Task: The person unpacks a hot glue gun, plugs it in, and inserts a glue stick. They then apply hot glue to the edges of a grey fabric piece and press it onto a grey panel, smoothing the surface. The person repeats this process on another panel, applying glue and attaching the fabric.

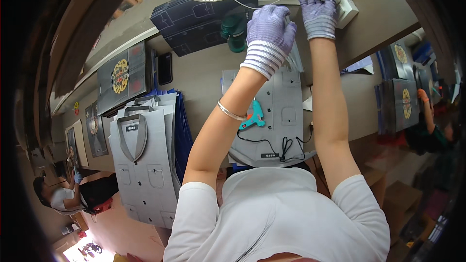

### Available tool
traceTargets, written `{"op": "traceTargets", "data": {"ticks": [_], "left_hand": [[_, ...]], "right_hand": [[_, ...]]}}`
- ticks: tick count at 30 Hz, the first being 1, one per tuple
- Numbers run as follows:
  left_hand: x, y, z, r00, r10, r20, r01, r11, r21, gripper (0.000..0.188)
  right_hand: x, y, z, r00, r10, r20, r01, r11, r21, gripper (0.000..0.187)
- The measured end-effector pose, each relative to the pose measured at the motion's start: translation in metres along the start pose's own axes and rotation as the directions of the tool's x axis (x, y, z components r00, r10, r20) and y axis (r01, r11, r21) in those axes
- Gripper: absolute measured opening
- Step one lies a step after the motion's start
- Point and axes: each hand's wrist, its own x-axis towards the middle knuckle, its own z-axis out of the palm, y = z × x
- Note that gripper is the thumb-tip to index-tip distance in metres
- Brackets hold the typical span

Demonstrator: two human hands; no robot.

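Two black lettered labels [132, 128] — left hand [269, 31] curled, right hand [320, 17] at white socket [347, 12]; can't tell either grip.

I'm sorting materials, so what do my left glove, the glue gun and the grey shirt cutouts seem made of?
Left glove: likely matte knit, by its ribbed cuff.
Glue gun: probably hard, smooth plastic, from its moulded teal body.
Grey shirt cutouts: perhaps matte card or paper, since they look flat and stiff.
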Motion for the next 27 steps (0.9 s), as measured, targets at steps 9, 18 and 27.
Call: {"op": "traceTargets", "data": {"ticks": [9, 18, 27], "left_hand": [[-0.022, -0.012, -0.015, 0.999, -0.039, -0.007, 0.038, 0.999, -0.018, 0.023], [-0.04, -0.007, -0.03, 0.999, -0.045, -0.018, 0.044, 0.997, -0.063, 0.02], [-0.098, -0.047, -0.054, 0.977, -0.213, -0.003, 0.213, 0.976, -0.049, 0.017]], "right_hand": [[0.011, -0.002, -0.007, 0.999, 0.023, 0.039, -0.019, 0.996, -0.091, 0.06], [0.024, -0.005, -0.015, 0.996, 0.082, -0.019, -0.083, 0.994, -0.065, 0.057], [0.012, -0.007, -0.007, 0.994, 0.108, -0.025, -0.107, 0.993, 0.045, 0.052]]}}
